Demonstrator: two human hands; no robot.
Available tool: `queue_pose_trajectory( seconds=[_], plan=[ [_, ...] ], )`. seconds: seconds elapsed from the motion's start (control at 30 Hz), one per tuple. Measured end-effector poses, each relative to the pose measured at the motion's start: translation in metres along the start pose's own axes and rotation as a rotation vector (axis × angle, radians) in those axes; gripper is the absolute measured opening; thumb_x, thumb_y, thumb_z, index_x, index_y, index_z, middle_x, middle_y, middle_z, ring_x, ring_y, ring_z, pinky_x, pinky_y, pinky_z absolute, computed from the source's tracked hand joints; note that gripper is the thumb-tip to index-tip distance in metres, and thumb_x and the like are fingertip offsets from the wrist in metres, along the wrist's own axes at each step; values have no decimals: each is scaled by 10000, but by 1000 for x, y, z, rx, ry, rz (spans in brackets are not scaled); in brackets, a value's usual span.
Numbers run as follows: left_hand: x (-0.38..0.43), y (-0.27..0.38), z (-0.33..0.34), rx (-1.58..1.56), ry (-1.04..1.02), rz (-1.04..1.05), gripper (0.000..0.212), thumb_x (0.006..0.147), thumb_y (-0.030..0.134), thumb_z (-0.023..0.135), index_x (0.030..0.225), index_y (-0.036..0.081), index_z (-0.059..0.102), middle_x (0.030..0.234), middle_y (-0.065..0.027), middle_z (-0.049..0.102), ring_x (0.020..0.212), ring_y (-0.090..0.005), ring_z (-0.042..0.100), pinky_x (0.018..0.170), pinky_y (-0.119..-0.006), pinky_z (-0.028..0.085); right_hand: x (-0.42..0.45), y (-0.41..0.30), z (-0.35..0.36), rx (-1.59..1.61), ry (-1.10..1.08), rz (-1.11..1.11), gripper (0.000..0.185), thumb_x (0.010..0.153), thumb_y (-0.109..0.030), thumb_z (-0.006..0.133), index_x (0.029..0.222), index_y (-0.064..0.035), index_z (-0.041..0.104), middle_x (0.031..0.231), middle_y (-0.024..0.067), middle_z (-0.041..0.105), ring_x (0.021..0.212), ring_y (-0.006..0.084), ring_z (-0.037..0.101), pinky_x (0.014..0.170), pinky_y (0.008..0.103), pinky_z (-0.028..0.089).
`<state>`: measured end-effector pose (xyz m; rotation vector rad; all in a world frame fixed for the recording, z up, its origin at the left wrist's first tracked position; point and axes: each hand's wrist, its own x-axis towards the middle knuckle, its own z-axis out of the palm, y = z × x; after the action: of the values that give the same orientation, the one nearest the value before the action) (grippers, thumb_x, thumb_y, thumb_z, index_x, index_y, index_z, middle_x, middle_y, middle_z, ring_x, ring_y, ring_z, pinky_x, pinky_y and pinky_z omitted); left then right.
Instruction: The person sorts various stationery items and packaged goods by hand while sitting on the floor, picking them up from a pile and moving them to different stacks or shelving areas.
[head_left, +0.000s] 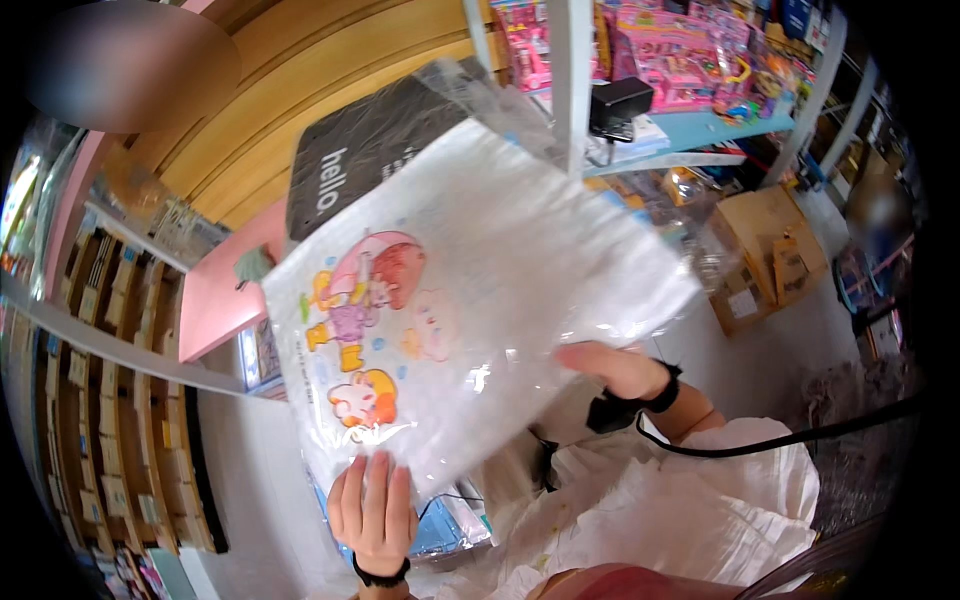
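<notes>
A white cloth-like bag or sheet (510, 270) in clear plastic, printed with cartoon figures under an umbrella, is held up before me. My left hand (373, 506) lies with its fingers extended against the lower edge, near a printed animal face; its thumb is hidden. My right hand (615, 367) grips the right-hand edge, its thumb on top and its other fingers hidden beneath. Behind the sheet a dark grey piece (352, 150) printed "hello." shows partly, under clear plastic.
A pink shelf (217, 300) and wooden racks (105, 420) stand at the left. At the upper right, a blue shelf (697, 131) holds pink toy packs. An opened cardboard box (772, 247) sits on the floor at the right. A black cable (772, 446) runs from my right wrist.
</notes>
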<state>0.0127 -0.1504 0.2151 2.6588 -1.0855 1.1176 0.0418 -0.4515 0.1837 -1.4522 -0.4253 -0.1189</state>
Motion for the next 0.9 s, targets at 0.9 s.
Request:
queue_pose_trajectory(
  seconds=[0.9],
  plan=[
    [103,-4,164,-507,-109,-209,255,764,6,544,1013,41,584,1124,-128,555,1123,-298,464,940,-411,332,-145,103,-251,-370,876,612,354,824,-289,559,955,39,553,889,68,566,864,147,517,784,265,407]
  ],
)
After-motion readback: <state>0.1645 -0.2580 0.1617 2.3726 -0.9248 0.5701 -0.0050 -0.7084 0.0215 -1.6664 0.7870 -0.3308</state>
